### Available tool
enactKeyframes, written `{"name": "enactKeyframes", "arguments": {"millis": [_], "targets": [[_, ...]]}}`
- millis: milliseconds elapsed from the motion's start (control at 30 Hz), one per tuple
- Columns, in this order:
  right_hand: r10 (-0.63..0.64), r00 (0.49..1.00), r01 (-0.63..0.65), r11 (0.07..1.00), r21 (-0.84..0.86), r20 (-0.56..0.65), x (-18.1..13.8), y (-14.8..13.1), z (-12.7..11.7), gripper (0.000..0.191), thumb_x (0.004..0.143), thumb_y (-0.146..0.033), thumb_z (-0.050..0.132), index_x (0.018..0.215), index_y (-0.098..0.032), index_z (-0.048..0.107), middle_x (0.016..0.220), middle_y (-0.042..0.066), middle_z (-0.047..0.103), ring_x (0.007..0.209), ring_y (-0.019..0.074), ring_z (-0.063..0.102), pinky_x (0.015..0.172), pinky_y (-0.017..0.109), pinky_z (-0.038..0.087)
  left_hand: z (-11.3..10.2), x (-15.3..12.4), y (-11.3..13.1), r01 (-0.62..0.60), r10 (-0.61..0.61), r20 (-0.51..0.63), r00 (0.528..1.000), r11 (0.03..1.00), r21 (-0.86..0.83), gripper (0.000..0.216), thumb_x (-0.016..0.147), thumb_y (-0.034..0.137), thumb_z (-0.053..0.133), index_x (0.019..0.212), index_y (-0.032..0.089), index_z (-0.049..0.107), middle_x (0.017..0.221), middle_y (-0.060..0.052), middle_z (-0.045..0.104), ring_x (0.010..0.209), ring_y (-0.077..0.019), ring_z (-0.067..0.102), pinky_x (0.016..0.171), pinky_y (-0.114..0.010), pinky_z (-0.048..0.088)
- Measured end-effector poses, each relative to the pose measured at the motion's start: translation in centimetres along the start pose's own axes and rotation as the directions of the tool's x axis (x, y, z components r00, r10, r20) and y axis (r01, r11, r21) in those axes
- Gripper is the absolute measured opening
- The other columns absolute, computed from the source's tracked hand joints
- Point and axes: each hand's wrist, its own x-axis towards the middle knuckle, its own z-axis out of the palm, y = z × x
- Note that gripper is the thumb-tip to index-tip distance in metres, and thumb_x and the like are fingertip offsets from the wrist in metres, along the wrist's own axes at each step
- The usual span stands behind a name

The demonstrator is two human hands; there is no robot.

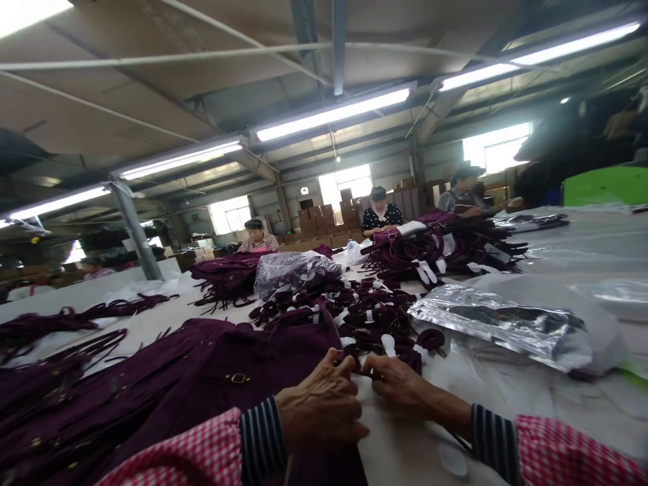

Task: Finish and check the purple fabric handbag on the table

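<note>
My left hand (324,401) and my right hand (399,385) meet just above the table in front of me. Their fingers are closed on a dark purple strap (358,368), mostly hidden by the fingers. To the left lie purple fabric bags (202,378) with brass-coloured buckles, the nearest reaching under my left hand. Right behind my hands is a pile of rolled purple straps (372,300) with white wrapping. A white tag-like piece (388,344) stands up beside my right hand.
A clear plastic-wrapped purple bundle (298,270) lies beyond. Stacked purple bags with handles (440,246) rise at the back right. Silvery plastic packaging (501,324) covers the right side of the white table (395,452). Several co-workers sit across the table, before cardboard boxes (316,219).
</note>
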Motion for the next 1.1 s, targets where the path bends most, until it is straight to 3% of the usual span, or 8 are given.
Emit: {"name": "enactKeyframes", "arguments": {"millis": [167,333,500,700,800,933,1033,1100], "targets": [[-0.153,0.973,0.103,0.958,-0.269,-0.172,-1.7,-4.8,-0.3,0.034,0.081,-0.012,0.055,0.113,-0.021,0.064,0.124,0.010,0.059,0.121,0.0298,0.047,0.104,0.046,0.036,-5.3,-3.7,-1.6,0.118,-0.106,-0.121,0.987,0.988,0.101,0.025,0.103,0.031,0.051,0.083,0.019,0.061,0.095,-0.003,0.064,0.105,-0.0228,0.051,0.089,-0.041,0.039],[-0.018,1.000,0.007,0.924,0.383,0.025,0.7,-7.6,2.3,0.055,0.073,-0.023,0.074,0.127,-0.022,0.059,0.118,0.007,0.062,0.091,0.0191,0.059,0.079,0.030,0.047,-7.6,-6.9,-2.7,0.220,-0.220,-0.189,0.957,0.975,-0.019,0.030,0.107,0.025,0.041,0.088,0.020,0.063,0.114,-0.004,0.062,0.108,-0.0200,0.051,0.092,-0.035,0.043],[0.126,0.978,-0.208,0.633,0.746,0.166,3.0,-9.8,4.2,0.016,0.078,-0.032,0.066,0.076,-0.017,0.060,0.065,-0.003,0.052,0.052,0.0088,0.041,0.047,0.022,0.030,-6.9,-7.5,-3.0,0.313,-0.317,-0.226,0.921,0.948,-0.051,0.039,0.108,0.027,0.034,0.082,0.019,0.062,0.117,-0.004,0.062,0.109,-0.0204,0.051,0.094,-0.036,0.045],[0.170,0.971,-0.223,0.408,0.885,0.166,2.1,-9.6,-0.9,0.014,0.075,-0.028,0.056,0.069,-0.016,0.054,0.066,0.004,0.063,0.043,0.0075,0.045,0.037,0.018,0.021,-6.5,-6.9,-2.9,0.301,-0.321,-0.181,0.929,0.945,-0.129,0.040,0.108,0.032,0.035,0.086,0.021,0.067,0.115,-0.003,0.064,0.106,-0.0204,0.051,0.096,-0.036,0.043],[0.127,0.976,-0.208,0.270,0.940,0.179,2.2,-10.2,-4.7,0.013,0.080,-0.029,0.057,0.078,-0.017,0.052,0.059,0.001,0.061,0.038,0.0046,0.035,0.036,0.016,0.017,-6.1,-5.9,-2.0,0.292,-0.360,-0.110,0.926,0.871,-0.396,0.045,0.107,0.041,0.033,0.093,0.026,0.073,0.122,-0.003,0.066,0.113,-0.0237,0.051,0.103,-0.041,0.040],[0.042,0.989,-0.148,0.211,0.966,0.142,2.9,-12.2,-6.1,0.043,0.076,-0.018,0.063,0.117,-0.019,0.049,0.075,0.004,0.070,0.051,0.0109,0.058,0.043,0.014,0.032,-5.4,-4.4,2.2,0.233,-0.463,0.086,0.882,0.271,-0.934,0.061,0.102,0.061,0.026,0.111,0.026,0.075,0.123,-0.009,0.069,0.136,-0.0317,0.045,0.115,-0.051,0.031],[0.011,0.988,-0.156,0.199,0.968,0.157,3.3,-13.4,-4.8,0.057,0.074,-0.019,0.066,0.127,-0.019,0.043,0.088,0.009,0.073,0.073,0.0216,0.072,0.049,0.019,0.045,-5.7,-4.9,6.2,0.031,-0.428,0.145,0.892,-0.262,-0.965,0.054,0.091,0.062,0.053,0.126,0.023,0.066,0.120,-0.013,0.070,0.127,-0.0371,0.055,0.108,-0.055,0.041],[0.017,0.991,-0.131,0.178,0.975,0.130,3.7,-13.9,-3.9,0.057,0.076,-0.020,0.067,0.127,-0.019,0.043,0.091,0.009,0.071,0.081,0.0241,0.072,0.053,0.024,0.051,-6.3,-6.0,7.9,-0.021,-0.397,0.186,0.899,-0.463,-0.886,0.056,0.080,0.049,0.071,0.130,0.024,0.062,0.117,-0.012,0.069,0.113,-0.0353,0.064,0.100,-0.051,0.047]]}}
